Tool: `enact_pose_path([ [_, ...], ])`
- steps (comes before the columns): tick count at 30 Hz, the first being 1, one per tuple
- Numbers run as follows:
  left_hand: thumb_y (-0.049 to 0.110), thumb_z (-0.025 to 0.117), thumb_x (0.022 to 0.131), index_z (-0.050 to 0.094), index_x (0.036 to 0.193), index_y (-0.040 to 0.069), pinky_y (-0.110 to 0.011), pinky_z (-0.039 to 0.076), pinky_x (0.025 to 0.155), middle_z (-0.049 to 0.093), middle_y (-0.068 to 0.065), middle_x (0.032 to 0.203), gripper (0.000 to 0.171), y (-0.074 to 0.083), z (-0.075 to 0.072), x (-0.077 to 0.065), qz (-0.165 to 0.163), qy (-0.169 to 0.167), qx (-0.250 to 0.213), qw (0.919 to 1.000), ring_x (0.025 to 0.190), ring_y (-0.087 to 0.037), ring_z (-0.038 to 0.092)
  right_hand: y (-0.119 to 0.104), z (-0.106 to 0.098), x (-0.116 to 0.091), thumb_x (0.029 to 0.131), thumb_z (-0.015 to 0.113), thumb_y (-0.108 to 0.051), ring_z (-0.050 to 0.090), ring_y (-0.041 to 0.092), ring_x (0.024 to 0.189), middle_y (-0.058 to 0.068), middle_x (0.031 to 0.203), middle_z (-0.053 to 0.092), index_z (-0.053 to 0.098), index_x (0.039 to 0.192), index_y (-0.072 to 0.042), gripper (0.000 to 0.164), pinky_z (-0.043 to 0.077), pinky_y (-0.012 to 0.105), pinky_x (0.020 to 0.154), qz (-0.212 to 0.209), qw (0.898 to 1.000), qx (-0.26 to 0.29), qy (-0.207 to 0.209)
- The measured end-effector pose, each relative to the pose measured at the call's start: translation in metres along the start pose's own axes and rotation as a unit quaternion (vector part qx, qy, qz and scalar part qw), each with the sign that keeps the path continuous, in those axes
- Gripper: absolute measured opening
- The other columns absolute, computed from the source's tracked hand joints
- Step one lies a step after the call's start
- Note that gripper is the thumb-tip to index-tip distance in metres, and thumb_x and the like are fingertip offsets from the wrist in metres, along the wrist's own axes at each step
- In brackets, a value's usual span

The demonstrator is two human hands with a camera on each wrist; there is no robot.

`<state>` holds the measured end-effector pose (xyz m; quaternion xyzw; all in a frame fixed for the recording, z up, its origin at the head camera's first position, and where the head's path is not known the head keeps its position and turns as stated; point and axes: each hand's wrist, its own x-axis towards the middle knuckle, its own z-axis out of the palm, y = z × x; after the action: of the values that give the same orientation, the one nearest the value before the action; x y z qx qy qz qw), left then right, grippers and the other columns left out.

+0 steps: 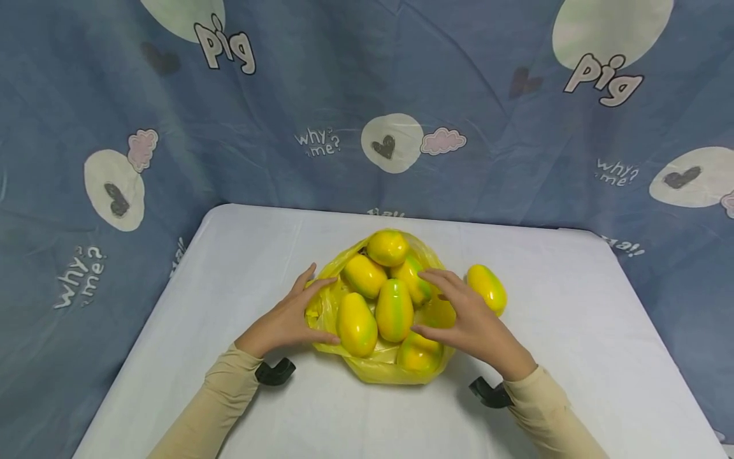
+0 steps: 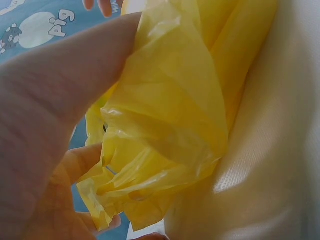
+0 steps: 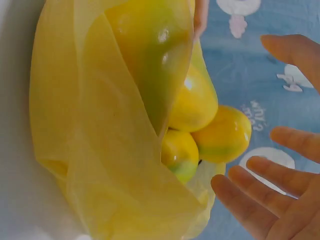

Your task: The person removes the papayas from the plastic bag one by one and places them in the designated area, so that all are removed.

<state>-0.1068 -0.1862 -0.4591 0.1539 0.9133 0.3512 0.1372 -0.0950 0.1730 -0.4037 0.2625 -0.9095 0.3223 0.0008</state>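
Note:
A yellow plastic bag (image 1: 378, 371) lies with its mouth spread wide, several glossy yellow-green mangoes (image 1: 394, 311) inside. At the bag's left edge is my left hand (image 1: 295, 319), thumb and fingers spread apart; in the left wrist view thin yellow plastic (image 2: 170, 95) covers part of the thumb and fingers. Over the bag's right side hovers my right hand (image 1: 467, 319), its fingers spread and slightly bent, holding nothing. In the right wrist view its fingertips (image 3: 222, 186) are apart from the mangoes (image 3: 225, 132). One loose mango (image 1: 487, 290) lies outside the bag, beyond the right hand.
The bag rests on a white-covered table (image 1: 573, 306). A blue printed cloth (image 1: 321, 76) hangs behind the table's back edge and along its sides. Black curved bands (image 1: 275, 371) show at both wrists.

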Motion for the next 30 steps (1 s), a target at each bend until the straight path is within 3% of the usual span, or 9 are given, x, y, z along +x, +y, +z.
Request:
enact_pose_path([
  [8, 0.065, 0.090, 0.066, 0.036, 0.159, 0.033, -0.070, 0.038, 0.114, -0.003, -0.015, 0.175, 0.113, -0.001, -0.001, 0.000, 0.001, 0.000, -0.003, 1.0000, 0.155, -0.051, 0.023, -0.004, 0.007, 0.010, 0.081, 0.086, -0.051, 0.062, 0.027, 0.128, 0.001, 0.151, 0.052, 0.053, 0.149, -0.020, 0.082, 0.056, 0.049, 0.103, -0.005, 0.999, -0.025, -0.025],
  [15, 0.068, 0.089, 0.066, 0.036, 0.159, 0.034, -0.071, 0.039, 0.113, -0.003, -0.014, 0.175, 0.113, -0.002, 0.000, 0.000, 0.001, 0.001, -0.001, 1.0000, 0.154, -0.051, 0.025, -0.006, 0.015, 0.016, 0.080, 0.087, -0.051, 0.061, 0.023, 0.127, -0.002, 0.144, 0.055, 0.053, 0.149, -0.021, 0.083, 0.056, 0.044, 0.103, -0.004, 0.999, -0.020, -0.049],
  [30, 0.067, 0.090, 0.065, 0.037, 0.159, 0.032, -0.071, 0.039, 0.113, -0.002, -0.015, 0.175, 0.113, -0.001, 0.000, -0.001, 0.002, 0.003, 0.000, 1.0000, 0.155, -0.051, 0.024, -0.012, 0.027, 0.021, 0.079, 0.087, -0.052, 0.056, 0.025, 0.132, 0.005, 0.152, 0.048, 0.049, 0.153, -0.023, 0.088, 0.055, 0.046, 0.104, 0.006, 0.995, -0.055, -0.078],
])
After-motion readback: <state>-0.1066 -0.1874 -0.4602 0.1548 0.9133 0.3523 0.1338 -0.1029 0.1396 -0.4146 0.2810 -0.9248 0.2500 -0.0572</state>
